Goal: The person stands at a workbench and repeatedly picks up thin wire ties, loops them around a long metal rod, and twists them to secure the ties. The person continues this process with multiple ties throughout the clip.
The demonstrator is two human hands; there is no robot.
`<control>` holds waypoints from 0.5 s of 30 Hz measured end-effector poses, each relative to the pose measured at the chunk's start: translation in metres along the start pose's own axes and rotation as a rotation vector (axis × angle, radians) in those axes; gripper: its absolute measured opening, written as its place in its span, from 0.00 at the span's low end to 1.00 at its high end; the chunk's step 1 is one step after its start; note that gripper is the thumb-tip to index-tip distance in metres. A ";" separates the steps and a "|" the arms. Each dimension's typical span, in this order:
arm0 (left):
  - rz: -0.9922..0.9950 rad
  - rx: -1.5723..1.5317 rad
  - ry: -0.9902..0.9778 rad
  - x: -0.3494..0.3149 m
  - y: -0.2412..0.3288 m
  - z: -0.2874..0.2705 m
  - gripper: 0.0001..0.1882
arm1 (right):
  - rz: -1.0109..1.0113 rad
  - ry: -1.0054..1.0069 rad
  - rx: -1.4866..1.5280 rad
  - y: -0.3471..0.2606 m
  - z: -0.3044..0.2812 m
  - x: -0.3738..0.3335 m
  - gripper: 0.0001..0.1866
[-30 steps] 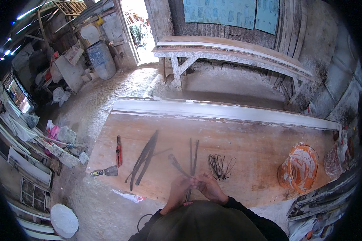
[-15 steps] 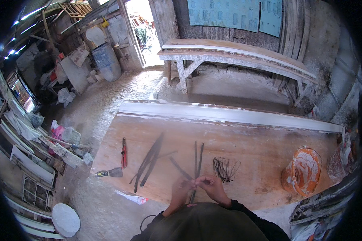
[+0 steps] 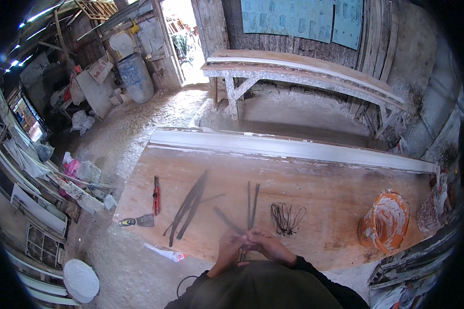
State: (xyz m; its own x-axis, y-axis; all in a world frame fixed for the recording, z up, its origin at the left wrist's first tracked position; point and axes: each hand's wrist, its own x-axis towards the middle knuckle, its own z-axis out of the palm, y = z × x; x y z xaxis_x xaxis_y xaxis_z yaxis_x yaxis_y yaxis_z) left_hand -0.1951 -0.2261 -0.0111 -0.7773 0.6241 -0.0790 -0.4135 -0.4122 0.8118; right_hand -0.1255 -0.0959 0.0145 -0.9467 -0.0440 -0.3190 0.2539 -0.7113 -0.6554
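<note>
My left hand (image 3: 231,243) and right hand (image 3: 269,245) meet at the surface's (image 3: 319,190) near edge, both grips pinching a dark rod (image 3: 227,220). I judge it could slip: thin, held only at its end.

1. Dark thin rods (image 3: 251,203): a pair of long, slender, dark strips lying side by side on the surface (image 3: 325,190), running away from the person; their near ends reach the left hand (image 3: 231,245) and right hand (image 3: 268,244), which meet closed over them at the surface's near edge. How they are gripped is hidden.
2. Single dark rod (image 3: 226,219): same kind, lying slanted, its near end by the left hand.
3. Bundle of thin dark wire (image 3: 285,217): loose, looped strands lying flat, just beyond the right hand, apart from it.
</note>
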 end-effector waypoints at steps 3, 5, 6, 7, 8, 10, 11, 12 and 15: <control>0.010 -0.017 -0.012 0.000 0.000 -0.002 0.03 | 0.065 -0.028 0.061 -0.003 0.000 0.000 0.08; 0.013 -0.012 -0.044 0.001 0.004 0.000 0.04 | 0.104 -0.001 0.087 -0.005 0.002 -0.001 0.08; 0.002 -0.008 -0.043 0.001 0.004 0.000 0.05 | 0.112 -0.011 0.113 -0.003 0.000 0.000 0.08; -0.009 -0.004 -0.041 0.001 0.005 -0.001 0.05 | 0.120 -0.022 0.139 0.000 -0.004 0.001 0.07; -0.019 0.000 -0.039 0.001 0.005 -0.002 0.06 | 0.129 -0.033 0.165 0.002 -0.006 0.002 0.07; -0.001 0.028 -0.024 0.001 0.003 -0.004 0.07 | 0.123 -0.023 0.139 0.001 -0.005 0.001 0.07; 0.009 0.041 -0.016 0.002 0.003 -0.004 0.08 | 0.121 -0.019 0.126 0.001 -0.005 0.001 0.07; 0.009 0.047 -0.002 0.001 0.005 -0.002 0.09 | 0.096 -0.012 0.098 0.000 -0.004 0.000 0.06; 0.003 0.070 0.017 0.001 0.013 0.007 0.10 | 0.033 0.018 0.050 -0.001 -0.002 -0.001 0.07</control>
State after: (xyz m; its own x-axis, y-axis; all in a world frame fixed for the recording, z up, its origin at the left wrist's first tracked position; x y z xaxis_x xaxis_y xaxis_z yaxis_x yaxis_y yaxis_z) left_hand -0.1981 -0.2263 0.0037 -0.7866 0.6116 -0.0854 -0.3773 -0.3665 0.8505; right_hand -0.1244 -0.0938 0.0142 -0.9342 -0.0557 -0.3523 0.2740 -0.7442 -0.6092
